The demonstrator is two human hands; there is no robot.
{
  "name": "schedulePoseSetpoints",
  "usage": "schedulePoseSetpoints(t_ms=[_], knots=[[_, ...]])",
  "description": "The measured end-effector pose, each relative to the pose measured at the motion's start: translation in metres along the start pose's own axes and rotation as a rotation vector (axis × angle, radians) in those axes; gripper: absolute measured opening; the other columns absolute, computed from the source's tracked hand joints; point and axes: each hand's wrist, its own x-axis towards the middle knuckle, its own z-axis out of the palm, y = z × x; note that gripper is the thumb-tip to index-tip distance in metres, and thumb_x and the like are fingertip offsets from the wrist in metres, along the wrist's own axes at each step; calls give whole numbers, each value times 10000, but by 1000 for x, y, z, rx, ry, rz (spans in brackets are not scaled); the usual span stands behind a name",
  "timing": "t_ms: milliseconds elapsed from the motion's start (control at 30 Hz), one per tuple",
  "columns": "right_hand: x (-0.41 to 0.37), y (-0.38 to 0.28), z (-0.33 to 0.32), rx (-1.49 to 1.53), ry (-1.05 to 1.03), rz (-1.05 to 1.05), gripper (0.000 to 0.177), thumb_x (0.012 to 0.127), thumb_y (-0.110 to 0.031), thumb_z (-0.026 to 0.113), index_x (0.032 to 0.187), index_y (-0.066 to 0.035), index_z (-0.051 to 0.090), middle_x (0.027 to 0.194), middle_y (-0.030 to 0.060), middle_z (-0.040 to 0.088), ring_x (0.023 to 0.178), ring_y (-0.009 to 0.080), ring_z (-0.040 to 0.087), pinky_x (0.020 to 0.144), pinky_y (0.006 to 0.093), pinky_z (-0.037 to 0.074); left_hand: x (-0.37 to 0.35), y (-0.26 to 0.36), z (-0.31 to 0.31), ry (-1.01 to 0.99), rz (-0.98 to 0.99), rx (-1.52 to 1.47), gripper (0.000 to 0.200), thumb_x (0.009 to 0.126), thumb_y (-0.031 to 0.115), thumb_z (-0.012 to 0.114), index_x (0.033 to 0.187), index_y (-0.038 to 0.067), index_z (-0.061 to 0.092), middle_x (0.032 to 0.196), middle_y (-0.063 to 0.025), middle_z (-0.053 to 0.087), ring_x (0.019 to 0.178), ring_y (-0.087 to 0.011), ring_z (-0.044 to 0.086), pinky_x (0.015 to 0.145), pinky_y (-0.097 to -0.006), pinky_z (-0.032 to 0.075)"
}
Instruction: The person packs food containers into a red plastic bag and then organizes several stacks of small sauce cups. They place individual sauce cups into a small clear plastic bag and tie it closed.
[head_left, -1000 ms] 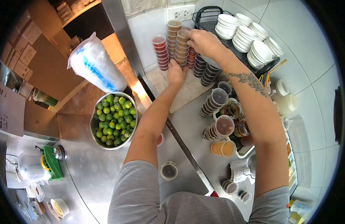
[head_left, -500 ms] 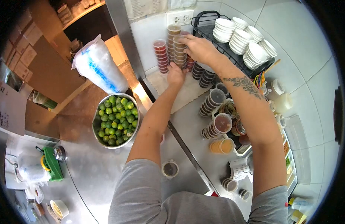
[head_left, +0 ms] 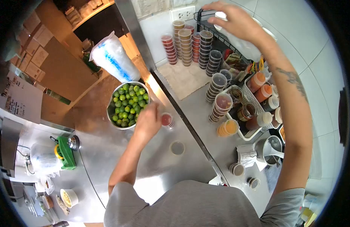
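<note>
My left hand (head_left: 147, 122) is closed, its fingers curled and partly hidden, at the right side of a metal bowl (head_left: 109, 112) heaped with green limes (head_left: 127, 104). A short stack of small clear cups with red contents (head_left: 167, 120) stands just right of it. A round clear lid or cup (head_left: 177, 148) lies nearer to me. My right hand (head_left: 235, 20) is raised with fingers apart over the black wire rack (head_left: 199, 17), near a white bowl (head_left: 220, 18). A translucent plastic shape (head_left: 246, 47) shows below its wrist.
Tall stacks of lidded sauce cups (head_left: 185, 47) stand at the back wall beside a cloth (head_left: 178, 81). More cup stacks (head_left: 223, 102) and a white basket of bottles (head_left: 254, 81) are on the right. A plastic-wrapped bundle (head_left: 116, 58) stands behind the limes.
Both hands have left the sauce-cup stacks. My left hand has come back toward me beside the limes; my right hand has risen up and right over the rack. The view has shifted slightly.
</note>
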Motion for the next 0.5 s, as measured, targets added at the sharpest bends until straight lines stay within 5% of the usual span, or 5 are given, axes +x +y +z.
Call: schedulePoseSetpoints(t_ms=[133,233,333,500], knots=[[-21,-48,-63,227,-20,282,277,845,-138,621,1083,4,620,1033,185,638,945,275,622,833,343,490,-47,-49,46,-92,-196,-58,504,814,213,671,1220,-6,469,1015,-236,627,919,-320,642,771,-405,506],[-38,-70,-81,333,-22,354,281,870,-148,609,1105,5,613,1031,157,648,907,214,630,794,341,504,-38,-60,98,171,-83,-493,639,740,198,760,1247,5,421,1010,-189,635,910,-265,648,782,-372,510],[-68,-78,-83,264,2,296,338,846,-207,634,1148,-57,609,1009,114,607,846,241,591,726,320,476,-22,-59,116,202,-116,-509,525,698,101,758,1131,5,477,946,-211,605,866,-337,634,742,-363,522],[-111,-127,-110,124,-47,274,283,844,-204,632,1053,-13,643,828,83,586,676,188,505,576,305,394,25,-44,114,340,67,-444,391,708,95,736,1022,0,523,963,-204,602,848,-344,632,720,-382,509]])
